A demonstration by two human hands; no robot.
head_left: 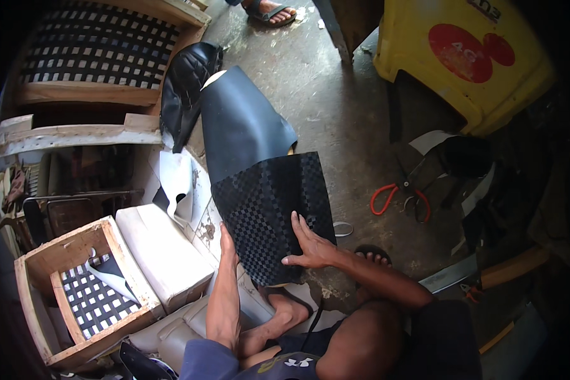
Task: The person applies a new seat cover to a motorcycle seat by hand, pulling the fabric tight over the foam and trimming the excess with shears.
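Observation:
A long motorcycle seat (244, 123) lies in front of me, its far part in smooth black covering with pale foam showing at the tip. Over its near part rests a black checkered cover piece (256, 209). My right hand (311, 247) lies on the cover's right side, fingers apart and thumb stretched toward the middle. Along the left edge stands my left hand (228, 246), seen edge-on, its visible fingers straight against the side; the rest of them are hidden. Neither hand is closed around anything that I can see.
Red-handled cutters (404, 190) lie on the floor at right, near black scraps. A long blade (449, 273) is nearer me. Wooden frames with woven straps (88, 95) and a white block (164, 253) stand left. A yellow plastic stool (418, 38) and another person's foot (272, 14) are farther off.

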